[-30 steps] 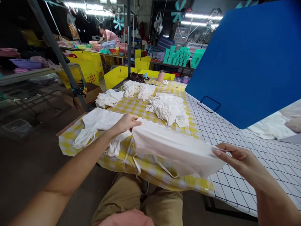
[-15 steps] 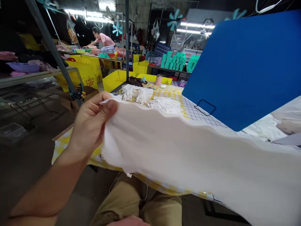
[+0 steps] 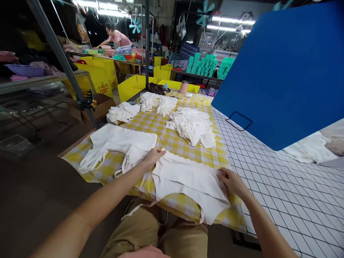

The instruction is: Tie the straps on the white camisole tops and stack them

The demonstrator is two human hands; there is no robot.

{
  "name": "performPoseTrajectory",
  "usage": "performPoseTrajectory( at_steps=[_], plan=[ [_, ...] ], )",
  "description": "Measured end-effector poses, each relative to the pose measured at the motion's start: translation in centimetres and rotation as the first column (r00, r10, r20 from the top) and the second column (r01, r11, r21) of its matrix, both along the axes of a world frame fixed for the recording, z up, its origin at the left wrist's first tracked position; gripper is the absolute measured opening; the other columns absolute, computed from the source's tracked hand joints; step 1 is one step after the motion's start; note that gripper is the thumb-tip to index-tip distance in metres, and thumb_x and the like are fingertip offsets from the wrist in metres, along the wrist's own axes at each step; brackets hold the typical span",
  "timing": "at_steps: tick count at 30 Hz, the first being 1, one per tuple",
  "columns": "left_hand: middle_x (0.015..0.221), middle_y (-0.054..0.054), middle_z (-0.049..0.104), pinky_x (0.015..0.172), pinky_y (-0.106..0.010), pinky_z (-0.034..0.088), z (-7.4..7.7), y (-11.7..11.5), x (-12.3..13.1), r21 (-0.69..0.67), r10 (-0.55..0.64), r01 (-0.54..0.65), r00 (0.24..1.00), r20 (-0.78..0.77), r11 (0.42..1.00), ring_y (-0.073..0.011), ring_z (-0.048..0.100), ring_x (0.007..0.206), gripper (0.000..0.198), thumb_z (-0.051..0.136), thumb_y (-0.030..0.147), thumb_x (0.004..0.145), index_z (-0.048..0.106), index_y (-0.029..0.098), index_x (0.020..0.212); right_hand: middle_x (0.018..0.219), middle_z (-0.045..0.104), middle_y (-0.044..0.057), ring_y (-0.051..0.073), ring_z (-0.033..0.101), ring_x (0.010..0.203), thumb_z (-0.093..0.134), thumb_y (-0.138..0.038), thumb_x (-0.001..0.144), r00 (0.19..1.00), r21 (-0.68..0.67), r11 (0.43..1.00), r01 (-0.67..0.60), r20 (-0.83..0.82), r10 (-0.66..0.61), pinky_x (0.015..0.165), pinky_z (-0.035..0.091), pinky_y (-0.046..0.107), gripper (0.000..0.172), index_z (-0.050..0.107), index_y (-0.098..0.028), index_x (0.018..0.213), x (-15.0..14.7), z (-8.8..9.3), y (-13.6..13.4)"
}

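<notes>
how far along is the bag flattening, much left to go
Early, it seems. Done: one white cloth bag lies flat at the left of the yellow checked tablecloth, straps trailing. In hand: a second bag spread at the near edge, left hand on its top corner, right hand on its right side. Left: three crumpled heaps, the largest heap, the far heap and the left heap.
</notes>
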State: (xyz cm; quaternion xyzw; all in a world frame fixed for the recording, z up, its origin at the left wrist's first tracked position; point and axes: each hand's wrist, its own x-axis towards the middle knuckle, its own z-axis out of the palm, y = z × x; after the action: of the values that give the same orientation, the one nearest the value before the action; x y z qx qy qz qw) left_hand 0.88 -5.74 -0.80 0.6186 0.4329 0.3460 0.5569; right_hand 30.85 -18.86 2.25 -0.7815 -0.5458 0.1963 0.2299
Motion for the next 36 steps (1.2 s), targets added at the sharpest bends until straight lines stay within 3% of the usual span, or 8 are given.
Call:
performPoseTrajectory(
  at_steps=[6,11,14,17,21,27,32,36],
  plan=[
    [0.059,0.001,0.06,0.051,-0.022,0.044,0.4,1.9,-0.2,-0.061,-0.017,0.012,0.996,-0.092,0.998,-0.012,0.056,0.055,0.01,0.062,0.018,0.067,0.056,0.014,0.074,0.071,0.061,0.003,0.02,0.052,0.059,0.05,-0.036,0.065,0.999,0.09,0.996,0.002,0.05,-0.007,0.057,0.041,0.034,0.028,0.061,-0.023,0.087,1.9,-1.6,1.4],
    [0.067,0.0,0.061,0.07,-0.028,0.047,0.6,4.1,0.9,0.13,0.129,-0.096,0.953,-0.275,0.987,-0.0169,0.06,0.072,0.025,0.057,0.01,0.069,0.057,0.015,0.093,0.091,0.057,0.007,0.018,0.05,0.063,0.047,-0.034,0.069,0.995,0.183,0.983,0.016,0.091,-0.033,0.067,0.043,0.036,0.032,0.06,-0.021,0.095,2.6,-1.4,3.8],
    [0.102,-0.009,0.062,0.089,-0.036,0.041,0.3,3.8,1.7,0.309,0.173,-0.046,0.901,-0.398,0.95,-0.0233,0.055,0.102,0.045,0.054,0.004,0.069,0.052,0.015,0.113,0.101,0.054,0.013,0.024,0.053,0.077,0.048,-0.03,0.07,0.971,0.209,0.976,0.057,0.215,-0.103,0.075,0.042,0.04,0.037,0.057,-0.017,0.103,1.1,-2.2,4.0],
    [0.134,-0.016,0.042,0.102,-0.043,0.031,-0.5,1.6,1.4,0.514,0.163,0.221,0.784,-0.6,0.829,-0.0284,0.036,0.126,0.057,0.054,0.01,0.075,0.04,0.015,0.13,0.095,0.055,0.013,0.026,0.053,0.082,0.043,-0.031,0.079,0.953,0.224,0.975,0.007,0.293,-0.074,0.072,0.041,0.038,0.027,0.056,-0.017,0.098,-1.6,-2.2,1.7],
    [0.146,-0.01,0.028,0.108,-0.048,0.021,-1.8,-2.2,-0.6,0.431,-0.011,0.574,0.609,-0.793,0.696,-0.0281,0.02,0.135,0.055,0.05,0.03,0.084,0.033,0.023,0.136,0.068,0.057,0.005,0.019,0.052,0.061,0.044,-0.044,0.084,0.962,-0.038,0.989,-0.142,0.232,0.147,0.058,0.036,0.032,0.028,0.049,-0.023,0.066,-5.3,-2.5,-4.5],
    [0.148,-0.012,0.021,0.109,-0.05,0.017,-3.1,-4.1,-1.5,0.408,0.065,0.618,0.499,-0.864,0.672,-0.0282,0.016,0.136,0.05,0.039,0.038,0.09,0.033,0.022,0.138,0.063,0.055,0.004,0.02,0.051,0.057,0.034,-0.042,0.086,0.945,0.022,0.999,-0.048,0.326,0.038,0.054,0.031,0.03,0.032,0.045,-0.022,0.065,-7.5,-5.2,-11.4],
    [0.148,-0.008,0.024,0.108,-0.046,0.022,-4.2,-4.5,-0.2,0.458,0.062,0.644,0.538,-0.84,0.613,-0.0271,0.019,0.136,0.05,0.038,0.042,0.09,0.033,0.025,0.137,0.059,0.052,0.003,0.017,0.048,0.055,0.038,-0.053,0.083,0.995,0.044,0.994,0.095,-0.042,-0.093,0.052,0.034,0.029,0.037,0.041,-0.022,0.063,-8.3,-4.3,-11.8],
    [0.147,-0.008,0.026,0.108,-0.048,0.022,-4.6,-4.6,-0.4,0.474,0.081,0.632,0.547,-0.834,0.613,-0.0279,0.019,0.136,0.05,0.039,0.043,0.09,0.035,0.026,0.137,0.052,0.047,-0.004,0.015,0.051,0.055,0.046,-0.059,0.078,0.728,-0.138,0.965,0.224,-0.634,-0.26,0.058,0.04,0.026,0.038,0.04,-0.022,0.071,-8.4,-1.6,-11.9]
  ],
)
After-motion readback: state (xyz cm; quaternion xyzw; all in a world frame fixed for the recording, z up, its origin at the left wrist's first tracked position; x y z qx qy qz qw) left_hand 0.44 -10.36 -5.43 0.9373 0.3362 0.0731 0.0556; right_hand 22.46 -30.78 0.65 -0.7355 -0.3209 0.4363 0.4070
